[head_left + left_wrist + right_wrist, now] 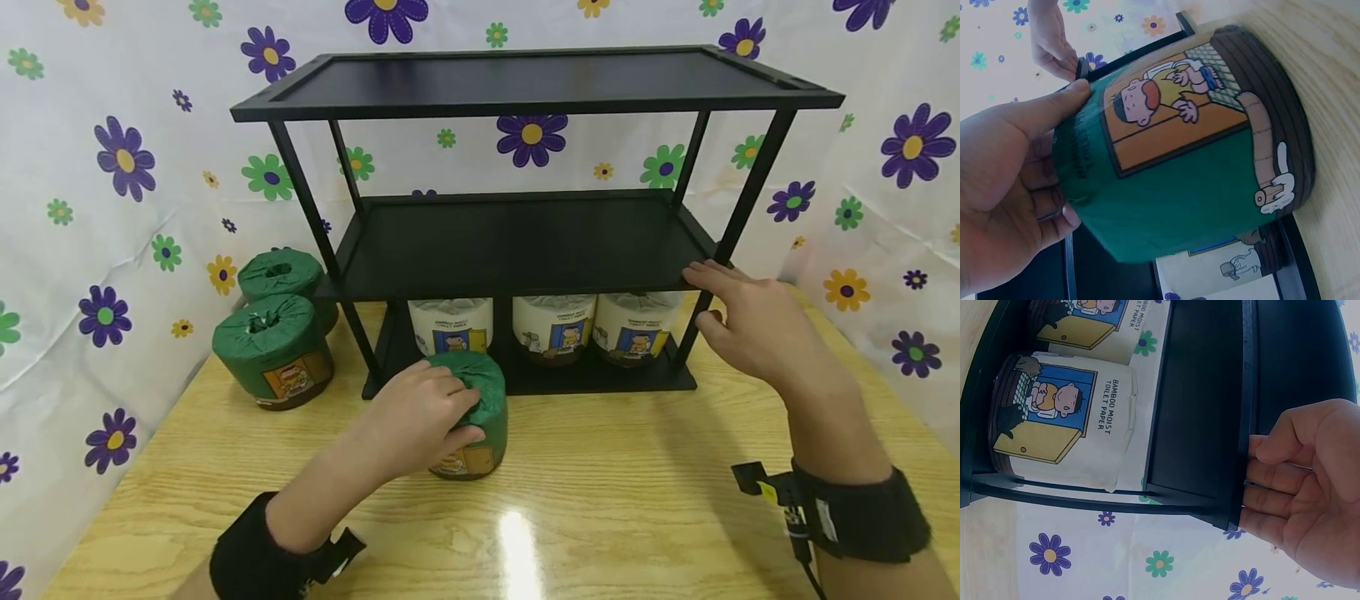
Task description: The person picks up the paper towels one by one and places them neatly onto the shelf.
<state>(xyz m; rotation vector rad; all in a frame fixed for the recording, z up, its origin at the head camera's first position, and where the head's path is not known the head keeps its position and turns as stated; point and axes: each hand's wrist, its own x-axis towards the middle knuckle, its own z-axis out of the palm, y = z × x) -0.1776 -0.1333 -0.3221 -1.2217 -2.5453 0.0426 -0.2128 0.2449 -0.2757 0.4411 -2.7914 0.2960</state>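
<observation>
My left hand (pixel 427 412) grips a green-wrapped toilet paper roll (pixel 491 417) by its top, in front of the black rack (pixel 525 246). In the left wrist view, the thumb and fingers hold the upper end of that roll (pixel 1166 212), whose side shows a cartoon figure and a dark brown band. My right hand (pixel 757 321) rests its fingers on the right front corner of the rack's middle shelf, by the post. The right wrist view shows the right hand (pixel 1304 494) touching the shelf edge; its fingertips are partly hidden.
Three white toilet paper rolls (pixel 555 333) stand on the rack's bottom shelf. Two more green rolls (pixel 273 354) stand on the wooden table (pixel 600 500) left of the rack, one behind the other. A flowered cloth (pixel 67 275) hangs behind and at the sides.
</observation>
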